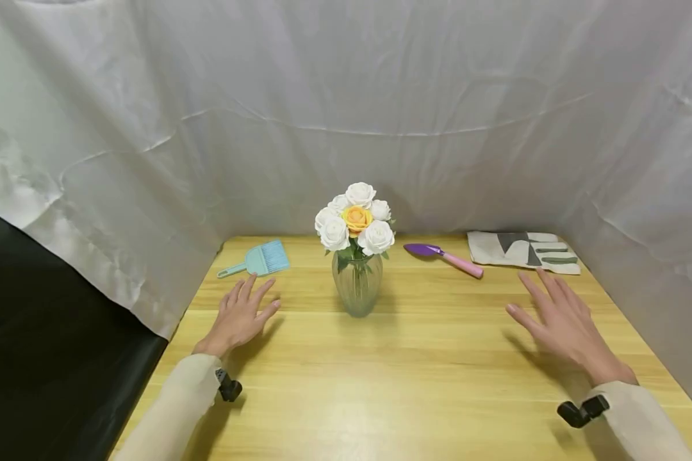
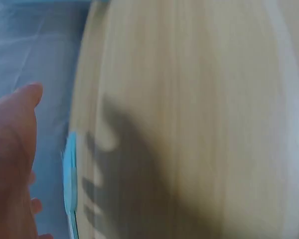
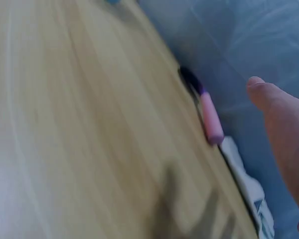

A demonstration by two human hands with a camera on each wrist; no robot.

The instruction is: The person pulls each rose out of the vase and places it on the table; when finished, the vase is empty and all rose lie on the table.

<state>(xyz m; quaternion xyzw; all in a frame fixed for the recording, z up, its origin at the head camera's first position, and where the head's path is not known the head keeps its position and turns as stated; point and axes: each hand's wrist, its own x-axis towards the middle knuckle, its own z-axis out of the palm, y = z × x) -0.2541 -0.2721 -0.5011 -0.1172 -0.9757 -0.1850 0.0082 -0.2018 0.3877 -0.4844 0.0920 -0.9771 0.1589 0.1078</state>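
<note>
In the head view my left hand (image 1: pixel 239 318) hovers over the left of the table, fingers spread and holding nothing. Just past its fingertips lies a light blue dustpan with a brush (image 1: pixel 263 258), its handle pointing left. My right hand (image 1: pixel 566 321) is held over the right side, fingers spread, also holding nothing. Beyond it lie white and grey work gloves (image 1: pixel 498 248). To their left rests a hand trowel (image 1: pixel 462 264) with a purple blade and pink handle. Between the hands stands a glass vase (image 1: pixel 357 291) with white roses and one yellow-orange rose (image 1: pixel 357 219).
The wooden table (image 1: pixel 369 390) runs back to a grey-white curtain (image 1: pixel 380 128) that hangs behind it and along both sides. A black surface (image 1: pixel 52 346) shows at the lower left. Each wrist wears a small black camera.
</note>
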